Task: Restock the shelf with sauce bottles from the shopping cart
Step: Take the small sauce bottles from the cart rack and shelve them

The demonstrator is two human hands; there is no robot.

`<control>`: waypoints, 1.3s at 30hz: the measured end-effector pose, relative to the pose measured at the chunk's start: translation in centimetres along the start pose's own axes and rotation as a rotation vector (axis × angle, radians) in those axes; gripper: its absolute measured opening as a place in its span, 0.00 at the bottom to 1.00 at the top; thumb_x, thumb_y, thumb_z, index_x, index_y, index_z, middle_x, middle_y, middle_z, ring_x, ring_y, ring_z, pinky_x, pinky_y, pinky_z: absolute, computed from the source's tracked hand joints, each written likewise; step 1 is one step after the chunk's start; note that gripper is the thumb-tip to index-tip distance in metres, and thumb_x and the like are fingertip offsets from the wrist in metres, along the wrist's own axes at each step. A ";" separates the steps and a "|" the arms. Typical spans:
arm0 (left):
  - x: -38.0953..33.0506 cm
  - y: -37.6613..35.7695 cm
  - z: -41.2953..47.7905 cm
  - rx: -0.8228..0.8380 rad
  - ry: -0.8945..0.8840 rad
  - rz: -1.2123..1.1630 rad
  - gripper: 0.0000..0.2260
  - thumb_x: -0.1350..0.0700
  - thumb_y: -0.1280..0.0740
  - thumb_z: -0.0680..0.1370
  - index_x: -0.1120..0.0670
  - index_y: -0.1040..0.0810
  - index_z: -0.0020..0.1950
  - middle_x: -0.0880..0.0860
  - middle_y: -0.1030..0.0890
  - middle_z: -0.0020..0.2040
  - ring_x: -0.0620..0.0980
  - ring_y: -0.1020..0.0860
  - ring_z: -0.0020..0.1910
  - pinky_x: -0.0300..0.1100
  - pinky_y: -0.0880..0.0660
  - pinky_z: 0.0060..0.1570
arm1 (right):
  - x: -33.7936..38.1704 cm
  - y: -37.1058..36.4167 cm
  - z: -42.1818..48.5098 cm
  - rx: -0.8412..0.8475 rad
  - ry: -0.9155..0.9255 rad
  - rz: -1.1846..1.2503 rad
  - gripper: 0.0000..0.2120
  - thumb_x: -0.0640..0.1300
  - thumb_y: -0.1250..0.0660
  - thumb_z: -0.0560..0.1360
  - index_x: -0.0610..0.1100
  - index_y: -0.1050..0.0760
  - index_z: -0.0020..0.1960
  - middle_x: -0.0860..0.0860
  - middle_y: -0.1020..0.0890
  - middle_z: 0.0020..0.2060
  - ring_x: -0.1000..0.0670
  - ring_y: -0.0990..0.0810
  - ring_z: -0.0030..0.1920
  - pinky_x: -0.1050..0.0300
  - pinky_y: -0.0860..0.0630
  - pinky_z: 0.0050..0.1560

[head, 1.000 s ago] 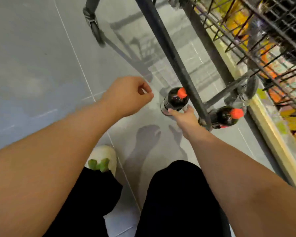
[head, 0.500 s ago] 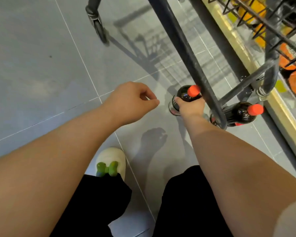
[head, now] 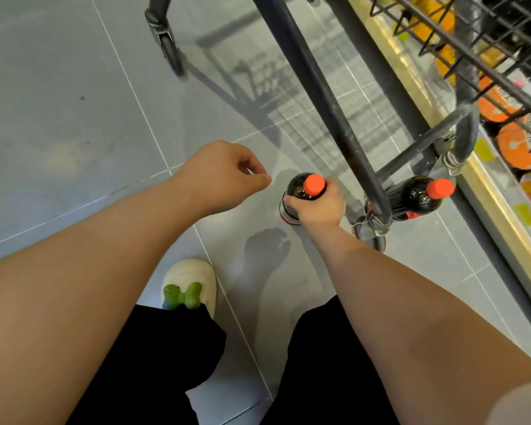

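I look down and see the grey tile floor [head: 59, 102] all around. The big black shopping cart [head: 325, 96] stands ahead of me from 12 to 2 o'clock. One thick bar of it slants down toward the middle. Its wire basket is high up at 1 o'clock. The shelf [head: 500, 197] runs along the right side at 3 o'clock, with a yellow edge and orange packs behind it. My black trousers [head: 319, 363] fill the bottom at 6 o'clock. My left hand [head: 224, 176] is out in the air near the middle, a bit toward 11 o'clock. Its fingers are curled in and it has nothing in it. My right hand [head: 319, 207] is just past the middle at 2 o'clock, and its fingers are wrapped round the dark sauce bottle [head: 298, 188]. That bottle stands upright on the floor, just left of the cart's bar. A second bottle [head: 417, 196] is at 3 o'clock, on the other side of the bar, down by the cart's back wheel [head: 371, 231]. My white shoe [head: 193, 277] is at 7 o'clock. Each bottle has a red cap [head: 314, 184]. A little green bow [head: 183, 294] sits on the shoe.
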State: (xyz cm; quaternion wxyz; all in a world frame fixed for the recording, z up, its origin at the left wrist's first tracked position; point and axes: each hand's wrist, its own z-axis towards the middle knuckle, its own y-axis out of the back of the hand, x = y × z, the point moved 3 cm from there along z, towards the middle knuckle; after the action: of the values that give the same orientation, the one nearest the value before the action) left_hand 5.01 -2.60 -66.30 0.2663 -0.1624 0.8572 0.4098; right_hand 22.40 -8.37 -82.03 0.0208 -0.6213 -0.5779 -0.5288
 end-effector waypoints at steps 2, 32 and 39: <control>-0.1 -0.2 -0.2 0.010 -0.011 0.027 0.07 0.48 0.31 0.75 0.49 0.19 0.50 0.46 0.19 0.43 0.46 0.20 0.44 0.36 0.26 0.40 | 0.0 0.5 -1.2 0.017 0.062 -0.008 0.32 0.49 0.20 0.59 0.47 0.29 0.59 0.48 0.22 0.53 0.48 0.25 0.53 0.65 0.32 0.45; -1.1 -7.7 -2.5 0.127 -0.029 0.020 0.39 0.50 0.18 0.57 0.53 0.31 0.64 0.51 0.22 0.54 0.52 0.22 0.53 0.47 0.24 0.53 | 2.4 13.0 -6.6 0.109 0.054 0.338 0.24 0.63 0.42 0.77 0.44 0.23 0.54 0.53 0.22 0.45 0.53 0.24 0.48 0.55 0.27 0.57; -1.6 -9.4 -1.8 0.125 0.005 -0.097 0.39 0.48 0.17 0.54 0.51 0.29 0.61 0.50 0.20 0.52 0.52 0.20 0.50 0.52 0.22 0.54 | -3.5 18.1 0.9 -0.233 0.175 -0.387 0.30 0.44 0.33 0.73 0.43 0.37 0.73 0.40 0.37 0.71 0.38 0.39 0.71 0.50 0.42 0.72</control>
State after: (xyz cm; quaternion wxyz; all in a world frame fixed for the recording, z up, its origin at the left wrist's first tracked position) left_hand 10.39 -9.67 -70.22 0.2935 -0.1880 0.8729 0.3414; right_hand 37.21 -16.22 -74.23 -0.1030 -0.4490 -0.6172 -0.6378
